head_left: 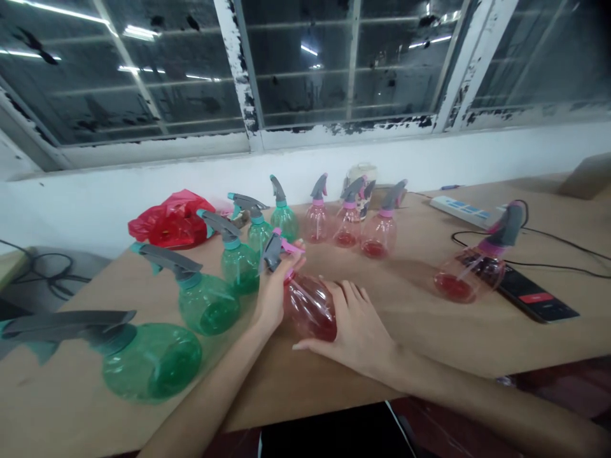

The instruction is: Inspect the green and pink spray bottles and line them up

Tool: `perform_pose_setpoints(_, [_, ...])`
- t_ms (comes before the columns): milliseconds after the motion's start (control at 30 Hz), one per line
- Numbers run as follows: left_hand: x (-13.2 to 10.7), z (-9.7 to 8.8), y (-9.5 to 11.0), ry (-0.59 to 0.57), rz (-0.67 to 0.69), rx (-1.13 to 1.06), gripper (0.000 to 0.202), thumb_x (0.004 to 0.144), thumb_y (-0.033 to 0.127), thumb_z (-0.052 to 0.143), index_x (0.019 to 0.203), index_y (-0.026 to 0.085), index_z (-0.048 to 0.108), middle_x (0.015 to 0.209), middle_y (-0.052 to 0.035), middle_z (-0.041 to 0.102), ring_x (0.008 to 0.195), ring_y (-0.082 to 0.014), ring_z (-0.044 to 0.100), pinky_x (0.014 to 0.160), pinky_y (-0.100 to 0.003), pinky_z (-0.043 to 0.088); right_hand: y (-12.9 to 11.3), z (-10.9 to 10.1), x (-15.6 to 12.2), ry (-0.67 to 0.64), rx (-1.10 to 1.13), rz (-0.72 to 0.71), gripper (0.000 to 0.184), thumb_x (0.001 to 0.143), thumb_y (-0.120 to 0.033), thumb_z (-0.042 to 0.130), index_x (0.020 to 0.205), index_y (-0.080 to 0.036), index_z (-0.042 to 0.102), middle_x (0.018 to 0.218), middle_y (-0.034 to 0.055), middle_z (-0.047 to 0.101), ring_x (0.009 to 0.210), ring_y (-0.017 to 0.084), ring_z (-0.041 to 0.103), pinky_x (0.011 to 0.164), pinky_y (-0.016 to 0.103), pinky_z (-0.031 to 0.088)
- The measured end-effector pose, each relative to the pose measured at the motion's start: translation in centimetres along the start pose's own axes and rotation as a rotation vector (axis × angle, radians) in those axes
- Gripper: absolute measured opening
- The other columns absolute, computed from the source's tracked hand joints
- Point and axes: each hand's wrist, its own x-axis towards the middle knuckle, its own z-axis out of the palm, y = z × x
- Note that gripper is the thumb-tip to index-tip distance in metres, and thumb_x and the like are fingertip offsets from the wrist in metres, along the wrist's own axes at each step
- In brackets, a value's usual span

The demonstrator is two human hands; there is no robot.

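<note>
Fingers of the left hand [275, 286] are curling around the neck of a pink spray bottle [312, 308] — the right hand [360, 327], thumb and fingers spread, is cupping its round body. That bottle is leaning near the table's [401, 343] front edge; green spray bottles [209, 308] are standing leftward, a phone [534, 296] lying rightward.

Window [298, 76] glare; edges seemingly blurred.

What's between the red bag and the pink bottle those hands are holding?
In the head view, green spray bottles stand between the red bag and the held pink bottle, then comes the left hand.
</note>
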Motion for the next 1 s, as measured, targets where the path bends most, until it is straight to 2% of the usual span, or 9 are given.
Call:
perform_pose_setpoints(67, [0.4, -0.2, 0.4, -0.022, -0.046, -0.017, 0.032, 0.071, 0.028, 0.072, 0.101, 0.018, 0.068, 0.112, -0.0074, 0.070, 0.108, -0.0258, 0.063, 0.095, -0.038, 0.048, 0.4, -0.5, 0.3, -0.079, 0.181, 0.004, 0.092, 0.061, -0.073, 0.065, 0.130, -0.016, 0.044, 0.121, 0.0154, 0.057, 0.111, 0.032, 0.053, 0.094, 0.050, 0.043])
perform_pose_setpoints(167, [0.7, -0.4, 0.3, -0.060, -0.130, -0.058, 0.035, 0.070, 0.021, 0.068, 0.104, 0.016, 0.068, 0.105, -0.0069, 0.072, 0.103, -0.0255, 0.066, 0.094, -0.039, 0.049, 2.4, -1.0, 1.8, -0.175, 0.442, 0.036, 0.060, 0.081, -0.061, 0.055, 0.125, -0.023, 0.047, 0.120, 0.0093, 0.059, 0.110, 0.023, 0.056, 0.097, 0.042, 0.043])
perform_pose_setpoints(267, [0.6, -0.3, -0.1, -0.159, -0.217, -0.098, 0.037, 0.068, 0.014, 0.062, 0.105, 0.013, 0.068, 0.100, -0.0081, 0.074, 0.103, -0.0255, 0.066, 0.096, -0.038, 0.049, 5.6, -0.4, 3.9, -0.137, 0.555, 0.145, 0.039, 0.090, -0.055, 0.044, 0.105, -0.023, 0.058, 0.107, 0.0058, 0.066, 0.101, 0.021, 0.061, 0.093, 0.040, 0.043])
perform_pose_setpoints(433, [0.4, 0.0, -0.4, -0.226, -0.327, -0.178, 0.040, 0.067, 0.006, 0.054, 0.105, 0.009, 0.067, 0.103, -0.0104, 0.073, 0.107, -0.0270, 0.064, 0.100, -0.041, 0.047, 9.0, 1.3, 5.6, -0.034, 0.553, 0.215, 0.041, 0.089, -0.055, 0.044, 0.081, -0.019, 0.061, 0.083, 0.0040, 0.069, 0.083, 0.019, 0.064, 0.083, 0.033, 0.044])
perform_pose_setpoints(600, [0.0, 0.3, -2.0, -0.199, -0.532, -0.246, 0.039, 0.069, 0.003, 0.048, 0.104, 0.005, 0.064, 0.107, -0.0162, 0.071, 0.109, -0.0282, 0.063, 0.103, -0.044, 0.044, 9.1, 1.5, 5.3, 0.026, 0.507, 0.201, 0.044, 0.089, -0.055, 0.044, 0.067, -0.019, 0.057, 0.069, 0.0006, 0.065, 0.071, 0.017, 0.061, 0.071, 0.029, 0.042])
perform_pose_setpoints(733, [-0.1, 0.2, -3.3, -0.194, -0.635, -0.268, 0.038, 0.070, 0.003, 0.047, 0.105, 0.005, 0.063, 0.104, -0.0169, 0.071, 0.107, -0.0271, 0.064, 0.101, -0.043, 0.045, 9.5, 1.6, 5.2, 0.088, 0.571, 0.246, 0.044, 0.089, -0.055, 0.045, 0.070, -0.018, 0.060, 0.074, 0.0017, 0.066, 0.074, 0.017, 0.062, 0.074, 0.029, 0.043])
perform_pose_setpoints(800, [-0.1, 0.2, -3.3, -0.178, -0.645, -0.263, 0.030, 0.074, 0.005, 0.050, 0.100, 0.006, 0.064, 0.098, -0.0162, 0.072, 0.100, -0.0254, 0.067, 0.095, -0.038, 0.050, 9.9, 1.6, 5.3, 0.100, 0.607, 0.271, 0.044, 0.088, -0.056, 0.046, 0.072, -0.018, 0.062, 0.074, 0.0024, 0.066, 0.072, 0.017, 0.063, 0.074, 0.030, 0.045])
perform_pose_setpoints(900, [-0.1, 0.1, -2.7, -0.152, -0.609, -0.210, 0.016, 0.081, 0.018, 0.057, 0.091, 0.009, 0.065, 0.086, -0.0128, 0.072, 0.083, -0.0213, 0.070, 0.077, -0.030, 0.056, 10.2, 1.7, 5.5, 0.109, 0.645, 0.288, 0.043, 0.086, -0.057, 0.048, 0.073, -0.018, 0.061, 0.070, 0.0021, 0.065, 0.068, 0.017, 0.062, 0.071, 0.029, 0.046])
perform_pose_setpoints(1000, [-0.3, 0.1, -1.9, -0.173, -0.533, -0.173, 0.019, 0.080, 0.031, 0.064, 0.077, 0.013, 0.063, 0.068, -0.0041, 0.066, 0.061, -0.0130, 0.065, 0.056, -0.021, 0.052, 10.3, 1.6, 5.7, 0.124, 0.673, 0.288, 0.043, 0.085, -0.057, 0.050, 0.072, -0.018, 0.060, 0.069, 0.0021, 0.064, 0.067, 0.016, 0.062, 0.069, 0.028, 0.047])
